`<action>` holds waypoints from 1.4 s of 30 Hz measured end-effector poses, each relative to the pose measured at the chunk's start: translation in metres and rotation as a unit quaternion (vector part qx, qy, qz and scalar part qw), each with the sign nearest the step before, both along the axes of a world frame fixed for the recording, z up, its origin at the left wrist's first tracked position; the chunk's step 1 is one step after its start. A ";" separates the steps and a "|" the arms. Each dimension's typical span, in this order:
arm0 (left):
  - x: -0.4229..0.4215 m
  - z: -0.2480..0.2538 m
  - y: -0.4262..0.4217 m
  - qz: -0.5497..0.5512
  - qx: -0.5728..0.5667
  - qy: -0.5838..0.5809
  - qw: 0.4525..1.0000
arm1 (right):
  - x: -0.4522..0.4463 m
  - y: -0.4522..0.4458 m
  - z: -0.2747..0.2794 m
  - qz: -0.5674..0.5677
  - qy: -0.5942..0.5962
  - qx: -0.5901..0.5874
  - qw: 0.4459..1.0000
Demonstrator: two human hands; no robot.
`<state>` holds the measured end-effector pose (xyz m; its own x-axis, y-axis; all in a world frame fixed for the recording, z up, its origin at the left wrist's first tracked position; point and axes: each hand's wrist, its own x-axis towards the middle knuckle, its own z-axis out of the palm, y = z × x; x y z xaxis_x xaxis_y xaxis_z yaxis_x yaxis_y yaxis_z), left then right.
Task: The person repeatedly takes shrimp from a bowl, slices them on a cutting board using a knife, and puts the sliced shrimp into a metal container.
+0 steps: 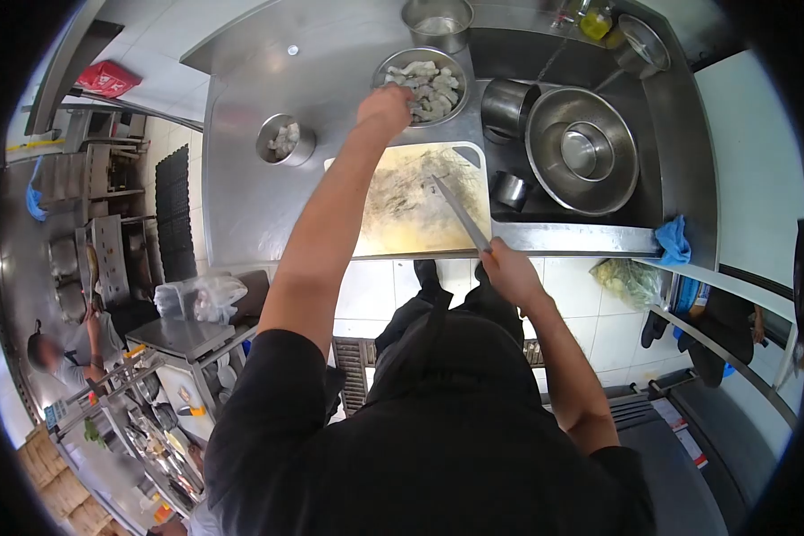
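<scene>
My left hand [387, 109] reaches over the left rim of a round metal bowl [464, 100] full of pale grey-white pieces that look like raw shrimp [433, 85]. Its fingers are curled in at the pieces; their tips are partly hidden, so what they pinch is unclear. In my right hand [512, 275] is the handle of a kitchen knife [460, 211], its blade slanting up and left over a worn, stained cutting board [393, 219]. To the left stands a smaller metal pot [302, 148] holding a few similar pale pieces [285, 140].
Right of the board is a sink [661, 170] with a large metal basin [540, 170], a deep pot [506, 107] and a small metal cup [509, 190]. Another metal pot [438, 27] stands behind the bowl. A blue cloth [674, 241] hangs at the sink's front corner. Another person [76, 353] is far left.
</scene>
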<state>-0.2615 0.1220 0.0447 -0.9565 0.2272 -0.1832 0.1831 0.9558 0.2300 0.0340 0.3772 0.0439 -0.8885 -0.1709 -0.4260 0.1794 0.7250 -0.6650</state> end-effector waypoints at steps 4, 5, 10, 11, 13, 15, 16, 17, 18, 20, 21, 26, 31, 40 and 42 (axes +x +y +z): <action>-0.019 0.001 0.000 0.055 -0.020 0.026 0.998 | 0.006 0.015 -0.005 -0.011 0.001 -0.002 1.000; -0.027 -0.003 -0.004 0.075 -0.015 0.045 0.996 | 0.007 0.018 -0.005 -0.013 -0.003 0.002 1.000; -0.052 -0.019 -0.010 0.081 -0.099 -0.008 0.992 | 0.004 0.033 -0.010 -0.012 -0.006 0.015 1.000; -0.053 -0.025 -0.009 0.091 -0.120 -0.016 0.988 | -0.001 0.033 -0.006 -0.010 -0.015 0.016 1.000; -0.045 -0.006 0.006 0.102 -0.136 -0.035 0.985 | -0.008 0.034 0.004 -0.004 -0.033 0.021 0.999; -0.047 -0.022 0.007 0.109 -0.117 0.004 0.987 | -0.012 0.037 0.003 0.000 -0.027 0.017 0.999; -0.041 -0.012 0.011 0.126 -0.093 0.010 0.988 | -0.014 0.036 0.006 0.000 -0.025 0.015 1.000; -0.033 -0.001 0.015 0.142 -0.069 0.017 0.987 | -0.016 0.036 0.011 -0.005 -0.035 0.013 0.999; -0.025 0.009 0.014 0.155 -0.045 0.025 0.987 | -0.017 0.036 0.010 -0.004 -0.034 0.018 0.999; -0.014 0.011 -0.008 0.191 0.002 0.093 0.977 | -0.019 0.039 0.008 -0.007 -0.035 0.028 0.999; -0.010 0.013 -0.022 0.205 0.027 0.125 0.970 | -0.018 0.039 0.012 -0.015 -0.035 0.020 0.999; 0.001 0.015 -0.184 0.267 -0.065 0.088 0.957 | -0.012 0.042 0.015 -0.026 -0.042 0.031 0.998; 0.005 0.002 -0.235 0.133 -0.170 -0.096 0.972 | -0.007 0.034 0.014 0.001 -0.028 0.038 0.999; 0.006 -0.001 -0.239 0.139 -0.136 -0.036 0.980 | -0.020 0.012 0.027 0.024 -0.024 0.048 0.998; 0.024 0.023 -0.241 0.162 0.019 -0.026 0.986 | -0.023 0.006 0.035 0.007 -0.034 0.037 0.999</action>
